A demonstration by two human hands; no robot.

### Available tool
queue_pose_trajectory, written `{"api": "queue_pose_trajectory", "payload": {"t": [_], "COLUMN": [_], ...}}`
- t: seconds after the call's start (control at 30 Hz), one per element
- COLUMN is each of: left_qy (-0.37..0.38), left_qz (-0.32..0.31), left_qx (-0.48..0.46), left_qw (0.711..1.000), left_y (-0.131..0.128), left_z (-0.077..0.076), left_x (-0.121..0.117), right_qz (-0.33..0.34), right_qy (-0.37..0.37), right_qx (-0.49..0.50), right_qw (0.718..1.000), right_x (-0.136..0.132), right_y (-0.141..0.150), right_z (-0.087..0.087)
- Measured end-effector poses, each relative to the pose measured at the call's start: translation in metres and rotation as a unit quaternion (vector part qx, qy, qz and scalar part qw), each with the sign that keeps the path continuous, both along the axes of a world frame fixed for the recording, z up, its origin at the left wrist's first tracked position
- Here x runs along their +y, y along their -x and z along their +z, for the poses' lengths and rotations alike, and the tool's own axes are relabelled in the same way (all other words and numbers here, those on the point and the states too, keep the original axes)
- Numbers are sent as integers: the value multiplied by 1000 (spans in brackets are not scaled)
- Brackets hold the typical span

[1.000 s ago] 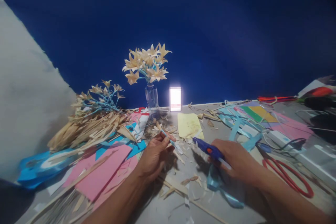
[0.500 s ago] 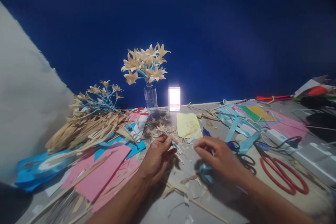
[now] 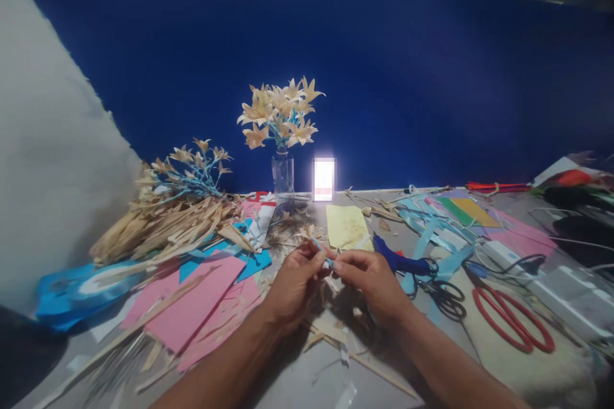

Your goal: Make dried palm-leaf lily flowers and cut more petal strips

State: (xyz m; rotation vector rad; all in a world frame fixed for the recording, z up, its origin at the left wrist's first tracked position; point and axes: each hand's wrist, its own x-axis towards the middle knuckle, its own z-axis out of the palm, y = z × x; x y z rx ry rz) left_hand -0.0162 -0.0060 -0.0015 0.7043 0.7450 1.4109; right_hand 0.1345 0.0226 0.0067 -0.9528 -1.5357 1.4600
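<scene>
My left hand pinches a thin flower stem partly covered in light blue; a small pale flower head seems to sit at its far end. My right hand has its thumb and fingers closed at the stem's lower end, close to the left fingertips. What lies between the right fingertips is mostly hidden. Beyond the hands, a clear glass bottle holds a bunch of cream flowers on light blue stems. A yellow sheet of paper lies just past my fingers.
Dried husks and more blue-stemmed flowers pile up at left, behind pink paper. At right are a blue glue gun, black scissors, red-handled scissors and a white power strip. A bright blurred rectangle stands by the wall.
My right hand has moved left and up from above the table to meet the left hand at the stem. The view has shifted slightly, and the blue glue gun shows more fully.
</scene>
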Motion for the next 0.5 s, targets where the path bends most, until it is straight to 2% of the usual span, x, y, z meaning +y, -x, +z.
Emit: {"api": "queue_pose_trajectory", "payload": {"t": [0.07,0.13,0.17,0.23,0.3,0.37,0.5], "left_qy": [1,8,12,19,25,35,77], "left_qz": [22,50,68,109,153,187,205], "left_qx": [24,56,74,105,128,146,159], "left_qw": [999,997,995,988,980,971,963], "left_y": [-1,-4,-5,-9,-12,-13,-13], "left_z": [-2,-4,-4,-4,-5,-8,-13], "left_x": [0,0,-1,-2,-3,-4,-3], "right_qz": [-51,-103,-129,-166,-168,-153,-128], "right_qy": [-73,-172,-237,-370,-462,-500,-525], "right_qx": [-21,-49,-71,-127,-187,-239,-315], "right_qw": [996,978,960,905,850,818,780], "right_x": [-5,-11,-14,-19,-23,-25,-27], "right_y": [2,4,5,6,8,8,9], "right_z": [-2,-7,-10,-18,-24,-27,-23]}}
